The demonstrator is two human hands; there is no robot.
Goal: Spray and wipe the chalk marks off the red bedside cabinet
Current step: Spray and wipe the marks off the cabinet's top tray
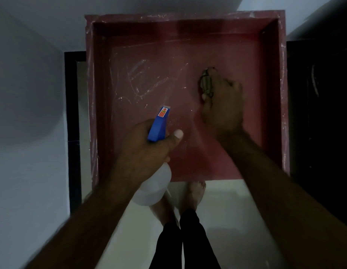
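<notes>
The red bedside cabinet (273, 113) fills the upper middle of the view, seen from above, with raised edges around a recessed top. White chalk marks (141, 80) scrawl across its left half and along its rims. My left hand (147, 146) grips a spray bottle (159, 123) with a blue trigger head and a clear body, nozzle aimed at the chalked area. My right hand (223, 105) presses a bunched striped cloth (206, 84) onto the cabinet top at the right.
A pale wall (29, 94) stands to the left and dark furniture (320, 113) to the right. Bare feet (192, 195) and black trousers stand on the light floor just below the cabinet's front edge.
</notes>
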